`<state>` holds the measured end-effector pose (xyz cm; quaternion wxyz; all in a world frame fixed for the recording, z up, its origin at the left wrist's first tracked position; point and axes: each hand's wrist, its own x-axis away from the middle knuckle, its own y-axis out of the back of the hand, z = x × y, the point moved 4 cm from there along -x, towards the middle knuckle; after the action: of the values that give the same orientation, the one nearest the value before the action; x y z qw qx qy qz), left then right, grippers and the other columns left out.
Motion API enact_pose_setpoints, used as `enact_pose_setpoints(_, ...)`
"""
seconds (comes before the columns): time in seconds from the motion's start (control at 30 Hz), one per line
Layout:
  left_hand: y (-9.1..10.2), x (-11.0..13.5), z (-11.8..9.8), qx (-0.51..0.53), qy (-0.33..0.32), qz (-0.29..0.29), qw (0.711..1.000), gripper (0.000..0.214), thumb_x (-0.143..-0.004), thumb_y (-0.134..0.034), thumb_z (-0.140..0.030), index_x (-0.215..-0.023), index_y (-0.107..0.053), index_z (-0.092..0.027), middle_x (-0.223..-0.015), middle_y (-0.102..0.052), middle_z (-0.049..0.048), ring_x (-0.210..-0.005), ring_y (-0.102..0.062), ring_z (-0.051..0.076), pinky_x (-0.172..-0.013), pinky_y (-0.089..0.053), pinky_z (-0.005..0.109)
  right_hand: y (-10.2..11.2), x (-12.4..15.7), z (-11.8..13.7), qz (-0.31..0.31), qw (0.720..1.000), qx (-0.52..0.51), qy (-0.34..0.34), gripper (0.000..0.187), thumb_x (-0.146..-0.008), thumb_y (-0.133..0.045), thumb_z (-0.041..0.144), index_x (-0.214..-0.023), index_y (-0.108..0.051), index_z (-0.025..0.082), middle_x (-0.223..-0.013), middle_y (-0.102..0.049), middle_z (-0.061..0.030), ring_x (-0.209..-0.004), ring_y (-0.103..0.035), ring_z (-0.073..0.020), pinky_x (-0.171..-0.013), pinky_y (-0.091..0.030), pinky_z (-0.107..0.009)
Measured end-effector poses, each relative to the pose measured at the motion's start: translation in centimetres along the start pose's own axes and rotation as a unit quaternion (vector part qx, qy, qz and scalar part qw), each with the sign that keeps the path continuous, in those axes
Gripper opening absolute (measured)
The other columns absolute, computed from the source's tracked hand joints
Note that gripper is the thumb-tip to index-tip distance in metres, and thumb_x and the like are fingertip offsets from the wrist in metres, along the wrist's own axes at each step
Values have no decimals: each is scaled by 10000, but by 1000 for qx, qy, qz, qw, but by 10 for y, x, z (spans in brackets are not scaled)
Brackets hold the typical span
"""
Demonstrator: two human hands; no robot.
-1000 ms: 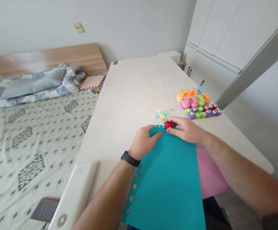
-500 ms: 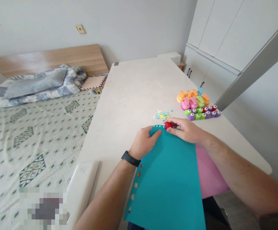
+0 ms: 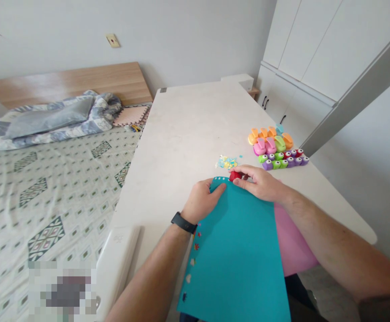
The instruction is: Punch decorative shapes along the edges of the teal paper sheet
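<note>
- Teal card sheet (image 3: 235,255): lies across the near part of the white table (image 3: 188,125) and overhangs its near edge, on top of a pink card sheet (image 3: 293,241) that projects to the right.
- Change: against the earlier views, the hands and sheet keep nearly the same place. A red craft punch (image 3: 235,175) now looks slightly flatter at the sheet's far edge.
- Right hand (image 3: 262,184): clenched on the red craft punch, fingers over its top.
- Left hand (image 3: 202,201): at the far-left corner of the sheet, thumb lying on top. Whether it clamps or only presses cannot be told.
- Sheet edges: small cut shapes (image 3: 192,261) run along the left edge and the far edge.
- Far right: paper confetti (image 3: 227,162) lies just beyond the sheet. 2 clusters stand beyond it: large pastel craft punches (image 3: 270,139) and small round craft punches (image 3: 280,160).
</note>
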<state>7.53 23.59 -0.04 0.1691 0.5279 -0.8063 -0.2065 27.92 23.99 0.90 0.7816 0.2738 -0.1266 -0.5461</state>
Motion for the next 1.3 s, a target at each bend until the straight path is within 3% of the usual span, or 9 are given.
enact_pose_setpoints(0.3, -2, -1, 6, 12, 13, 2, 1000, 414, -960, -543, -529, -858, -717, -168, -759, -703, 14, -676, -584, 159, -560, -379, 238, -1, -1, -4, -8, 1000, 12, 2, 346, -995, -595, 452, -1243, -715, 242, -1205, -754, -60, -1007, -698, -257, -882, -545, -385)
enact_pose_setpoints(0.6, -2, -2, 7, 25, 14, 9, 1000, 403, -955, -551, -520, -839, -708, -168, -740, -688, 3, -655, -569, 151, -553, -370, 234, 4, -3, -8, -54, 998, -14, -39, 450, -1000, -569, 537, -1316, -678, 234, -1247, -744, -68, -1022, -715, -267, -938, -554, -407)
enact_pose_setpoints(1.03, 3, -3, 10, 40, 11, -10, 999, 415, -946, -566, -551, -814, -679, -175, -735, -665, -1, -639, -541, 139, -542, -378, 228, 9, -6, -20, -92, 992, -77, -45, 419, -981, -618, 510, -1296, -657, 236, -1159, -760, -84, -1033, -719, -257, -908, -583, -417)
enact_pose_setpoints(1.3, 5, -4, 13, 143, 50, -7, 988, 467, -900, -614, -627, -873, -693, -168, -740, -693, 15, -624, -593, 154, -520, -429, 231, 27, -6, -26, -181, 981, -60, -35, 398, -923, -702, 447, -1246, -648, 222, -1160, -751, -107, -1050, -715, -266, -928, -587, -444)
